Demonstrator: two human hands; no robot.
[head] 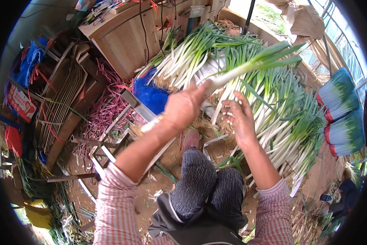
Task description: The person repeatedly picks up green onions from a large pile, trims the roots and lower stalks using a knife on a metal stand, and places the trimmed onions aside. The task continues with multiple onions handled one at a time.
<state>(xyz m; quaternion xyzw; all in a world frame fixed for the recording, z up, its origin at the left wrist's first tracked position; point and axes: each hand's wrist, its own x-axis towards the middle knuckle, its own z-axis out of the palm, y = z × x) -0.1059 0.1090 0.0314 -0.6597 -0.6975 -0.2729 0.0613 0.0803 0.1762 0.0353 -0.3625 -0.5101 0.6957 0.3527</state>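
In my left hand (185,105) is a thick green onion (232,75); its white shaft runs up to the right and ends in green leaves. The root end shows on the other side of the hand, beside the forearm, somewhat blurred. My right hand (238,118) is raised below the shaft, fingers apart and curled, with nothing seen in it. Behind and to the right of it lies a large pile of green onions (281,122), white shafts towards me. Another heap of them (186,58) lies farther back, near a blue net bag (152,92).
A metal frame (137,105) stands at the left, before pink shredded strips (110,104). Farther left are flattened cardboard sheets (64,95). A wooden cabinet (131,43) stands at the back. Packed bundles in bags (344,131) are at the right edge.
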